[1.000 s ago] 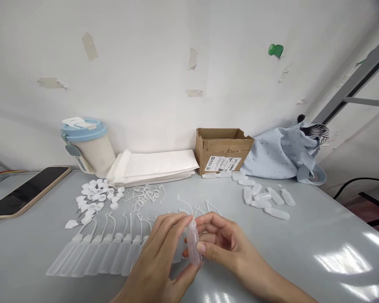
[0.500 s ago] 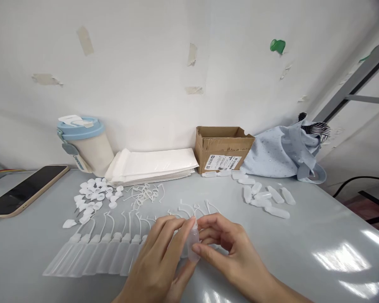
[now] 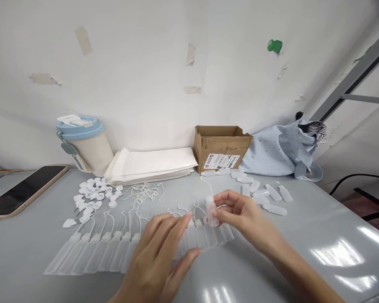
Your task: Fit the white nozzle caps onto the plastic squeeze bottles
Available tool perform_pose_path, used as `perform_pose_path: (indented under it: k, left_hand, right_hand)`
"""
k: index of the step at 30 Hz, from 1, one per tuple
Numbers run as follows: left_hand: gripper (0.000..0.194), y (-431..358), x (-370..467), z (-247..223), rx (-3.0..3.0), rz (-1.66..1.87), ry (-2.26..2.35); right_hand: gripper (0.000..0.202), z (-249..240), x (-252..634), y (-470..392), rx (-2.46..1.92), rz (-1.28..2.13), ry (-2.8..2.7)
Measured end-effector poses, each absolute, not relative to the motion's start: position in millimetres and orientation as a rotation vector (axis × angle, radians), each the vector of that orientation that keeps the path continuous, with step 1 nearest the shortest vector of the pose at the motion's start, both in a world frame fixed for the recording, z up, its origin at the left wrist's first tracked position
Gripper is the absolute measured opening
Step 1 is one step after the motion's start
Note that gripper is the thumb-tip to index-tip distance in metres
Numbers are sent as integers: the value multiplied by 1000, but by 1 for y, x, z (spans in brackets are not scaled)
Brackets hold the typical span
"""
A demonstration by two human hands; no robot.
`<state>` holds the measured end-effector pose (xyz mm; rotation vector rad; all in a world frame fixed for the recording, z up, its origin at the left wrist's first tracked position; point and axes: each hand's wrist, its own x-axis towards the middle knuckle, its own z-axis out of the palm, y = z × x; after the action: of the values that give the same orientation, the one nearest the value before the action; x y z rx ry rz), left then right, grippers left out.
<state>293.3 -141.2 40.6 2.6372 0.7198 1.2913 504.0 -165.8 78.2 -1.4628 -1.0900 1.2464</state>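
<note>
One small translucent bottle (image 3: 212, 213) is pinched in the fingers of the right hand (image 3: 235, 210), its long axis near upright in view. It overlaps the right end of the row of bottles (image 3: 102, 254); whether it touches them cannot be told. It lies rightward and farther out from the left hand (image 3: 159, 256), whose thumb and fingers stand wide apart, seemingly empty. That hand hides the row's middle; the bottle's far side is hidden.
</note>
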Motion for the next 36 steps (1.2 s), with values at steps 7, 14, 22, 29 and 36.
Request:
perform_pose_path:
  k: [7, 14, 22, 29, 36]
  left_hand:
    - [38, -138, 291, 46, 2634, 1334, 751]
    - [35, -138, 289, 45, 2622, 1282, 805]
    - [34, -139, 289, 46, 2603, 1257, 843]
    - [33, -139, 289, 47, 2568, 1279, 872]
    - [32, -139, 289, 47, 2559, 1306, 832]
  right_hand:
    - [17, 82, 544, -156, -1743, 1287, -1182]
    - [17, 86, 554, -157, -1744, 1294, -1182]
    - [14, 87, 567, -158, -1874, 1269, -1170]
    - [15, 79, 562, -156, -1845, 1367, -1184]
    - [15, 78, 567, -155, -1867, 1384, -1227]
